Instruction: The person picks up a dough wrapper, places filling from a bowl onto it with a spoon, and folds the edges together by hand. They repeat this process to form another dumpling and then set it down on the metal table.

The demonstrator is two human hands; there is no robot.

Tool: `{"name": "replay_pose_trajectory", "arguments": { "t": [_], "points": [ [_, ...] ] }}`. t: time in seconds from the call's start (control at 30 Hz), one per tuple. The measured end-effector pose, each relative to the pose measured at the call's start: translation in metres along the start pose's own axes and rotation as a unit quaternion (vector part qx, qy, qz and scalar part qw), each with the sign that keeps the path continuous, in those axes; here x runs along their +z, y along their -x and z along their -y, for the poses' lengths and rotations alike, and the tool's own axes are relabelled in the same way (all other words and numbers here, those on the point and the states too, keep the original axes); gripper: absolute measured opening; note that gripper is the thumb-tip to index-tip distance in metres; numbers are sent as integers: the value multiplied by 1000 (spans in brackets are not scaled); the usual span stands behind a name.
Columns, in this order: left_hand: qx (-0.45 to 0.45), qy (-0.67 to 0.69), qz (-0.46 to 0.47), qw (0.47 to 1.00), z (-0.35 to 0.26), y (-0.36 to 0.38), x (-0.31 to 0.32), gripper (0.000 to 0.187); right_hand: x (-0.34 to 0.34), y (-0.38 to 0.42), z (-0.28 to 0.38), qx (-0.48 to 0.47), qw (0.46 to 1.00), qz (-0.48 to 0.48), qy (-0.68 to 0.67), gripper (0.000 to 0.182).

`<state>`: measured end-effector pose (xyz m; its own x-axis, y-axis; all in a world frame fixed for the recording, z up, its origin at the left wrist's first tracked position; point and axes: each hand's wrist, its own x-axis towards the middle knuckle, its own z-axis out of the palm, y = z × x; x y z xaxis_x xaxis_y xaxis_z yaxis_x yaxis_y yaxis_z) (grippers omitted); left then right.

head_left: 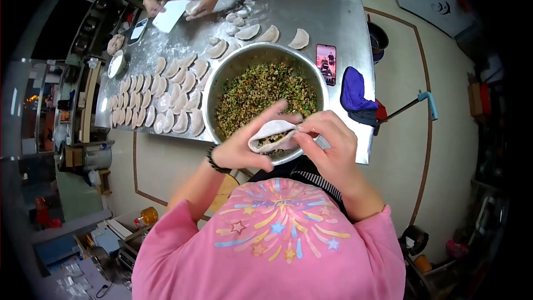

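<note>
A half-closed dumpling [272, 129] is held over the near edge of a large metal bowl [323, 84], with green and brown filling showing through its open side. My left hand [240, 149] cradles it from the left, thumb below and fingers curved around its far side. At its right end, my right hand [336, 143] pinches the dough edge between thumb and fingers. Chopped filling [264, 86] covers the inside of the bowl. Several folded dumplings [179, 100] lie in rows left of the bowl, and others, such as one dumpling [300, 39], rest behind it.
Across the steel table [302, 8], another person's hands [204, 4] work by a white scraper-like sheet [170, 15] and small dough pieces [236, 18]. A phone [326, 64] and purple cloth item [355, 90] lie to the right. A small white bowl [116, 65] stands left.
</note>
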<state>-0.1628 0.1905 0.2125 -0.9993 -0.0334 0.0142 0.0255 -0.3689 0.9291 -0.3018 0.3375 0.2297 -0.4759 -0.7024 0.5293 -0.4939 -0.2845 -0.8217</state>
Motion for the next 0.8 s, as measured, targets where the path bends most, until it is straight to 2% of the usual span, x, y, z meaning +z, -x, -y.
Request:
{"name": "replay_pose_trajectory", "arguments": {
  "t": [0.03, 0.1, 0.17, 0.2, 0.23, 0.3, 0.37, 0.43, 0.5, 0.53, 0.6, 0.7, 0.8],
  "points": [
    [-51, -38, -64, 996, 6, 5, 4, 84, 4, 2, -5, -1, 1000, -7, 2, 14],
    [-68, -126, -104, 984, 15, -2, 4, 65, 9, 6, -12, 77, 997, -13, -15, 15],
    [-77, -113, -100, 986, 16, -1, 3, 61, 5, 9, -18, 71, 997, 10, 9, 18],
    [-86, -101, -103, 986, 16, 0, 3, 56, 4, 10, -20, 34, 999, 16, 28, 19],
    [-87, -100, -103, 986, 17, 0, 3, 56, 3, 11, -21, -5, 999, 22, 45, 19],
    [-71, -131, -88, 985, 17, -2, 1, 56, 3, 12, -24, -3, 999, 25, 45, 20],
    [-69, -114, -89, 987, 17, -2, -1, 55, 2, 12, -26, -48, 996, 28, 69, 18],
    [-66, -95, -91, 989, 16, -3, -1, 54, 1, 10, -18, -37, 997, 20, 66, 17],
    [-88, -186, -83, 975, 14, -5, -1, 53, 0, 9, -15, -25, 998, 13, 60, 16],
    [-88, -186, -84, 975, 12, -6, 0, 53, 0, 10, -17, -41, 997, 20, 67, 17],
    [-27, -249, -68, 966, 11, -8, 0, 52, -2, 10, -18, -58, 995, 27, 75, 17],
    [-63, -175, -85, 979, 11, -7, 2, 49, -3, 9, -17, -63, 995, 28, 73, 18],
    [-47, -246, -76, 965, 16, -6, 0, 49, -3, 8, -13, -58, 995, 33, 72, 18]
  ]
}}
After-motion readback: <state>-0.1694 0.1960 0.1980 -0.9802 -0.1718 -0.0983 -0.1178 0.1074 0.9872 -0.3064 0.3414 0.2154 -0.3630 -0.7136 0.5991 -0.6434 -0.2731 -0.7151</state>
